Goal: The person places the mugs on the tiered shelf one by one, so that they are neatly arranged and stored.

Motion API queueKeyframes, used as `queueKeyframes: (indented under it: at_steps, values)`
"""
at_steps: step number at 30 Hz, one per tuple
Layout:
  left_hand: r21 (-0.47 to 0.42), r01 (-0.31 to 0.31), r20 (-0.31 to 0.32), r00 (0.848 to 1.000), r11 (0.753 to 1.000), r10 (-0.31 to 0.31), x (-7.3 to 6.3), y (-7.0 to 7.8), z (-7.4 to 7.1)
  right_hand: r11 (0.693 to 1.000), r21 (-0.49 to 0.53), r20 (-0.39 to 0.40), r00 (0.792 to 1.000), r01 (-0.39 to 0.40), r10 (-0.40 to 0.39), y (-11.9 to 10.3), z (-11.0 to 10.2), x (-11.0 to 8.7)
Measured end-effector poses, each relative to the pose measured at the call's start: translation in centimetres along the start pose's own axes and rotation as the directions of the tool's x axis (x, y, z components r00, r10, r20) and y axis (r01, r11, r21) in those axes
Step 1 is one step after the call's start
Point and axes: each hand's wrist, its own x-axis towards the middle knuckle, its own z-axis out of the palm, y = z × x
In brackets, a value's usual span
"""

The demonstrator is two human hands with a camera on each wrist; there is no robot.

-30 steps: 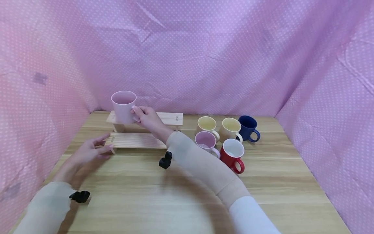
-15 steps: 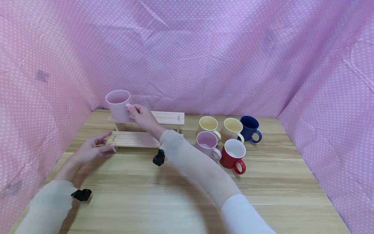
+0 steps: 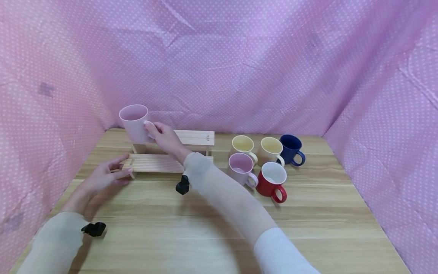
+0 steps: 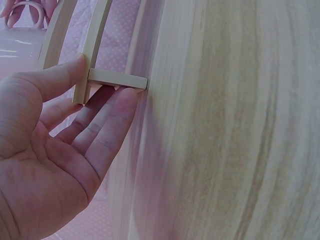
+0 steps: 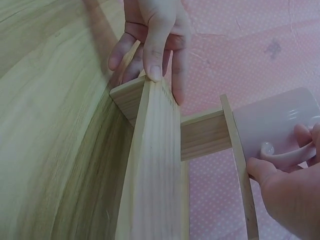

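A pale pink mug (image 3: 134,125) stands upright at the left end of the upper tier of a two-step wooden rack (image 3: 159,163). My right hand (image 3: 168,140) pinches its handle, which points right. In the right wrist view the base of the mug (image 5: 275,120) meets the upper board (image 5: 235,150). My left hand (image 3: 104,177) holds the left end of the lower step. Its thumb lies on the front edge and its other fingers reach to the far edge and the leg (image 4: 117,79), as the left wrist view shows.
Right of the rack, two cream mugs (image 3: 243,144), a lilac mug (image 3: 239,163), a red mug (image 3: 268,186) with a white inside and a navy mug (image 3: 291,146) stand grouped on the wooden table (image 3: 325,228). Pink dotted cloth (image 3: 219,76) encloses the back and sides.
My right hand has carried the pink mug left along the upper tier to its left end. The left hand keeps its place on the rack.
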Motion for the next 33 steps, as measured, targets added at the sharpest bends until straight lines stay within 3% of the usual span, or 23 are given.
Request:
queueKeyframes:
  at_steps: [9,22,28,33]
  values:
    - [0.006,0.016,0.001,1.0,1.0,-0.016,0.0,0.0,0.0,0.996,0.09,-0.024,0.999,-0.027,0.029,0.2,0.2,-0.4]
    - [-0.002,-0.008,0.01,1.0,1.0,0.008,0.2,-0.2,-0.1,0.992,0.119,-0.004,0.999,-0.039,0.04,0.7,-1.3,-1.9]
    - [0.022,0.011,0.014,1.0,1.0,-0.012,0.3,-0.3,-0.3,0.986,0.139,0.082,0.994,-0.089,0.079,-0.2,-3.7,-3.0]
    - [0.04,0.017,0.017,1.0,0.999,-0.017,0.4,-0.4,-0.3,0.987,0.081,0.206,0.971,-0.141,0.122,-1.0,-6.4,-4.3]
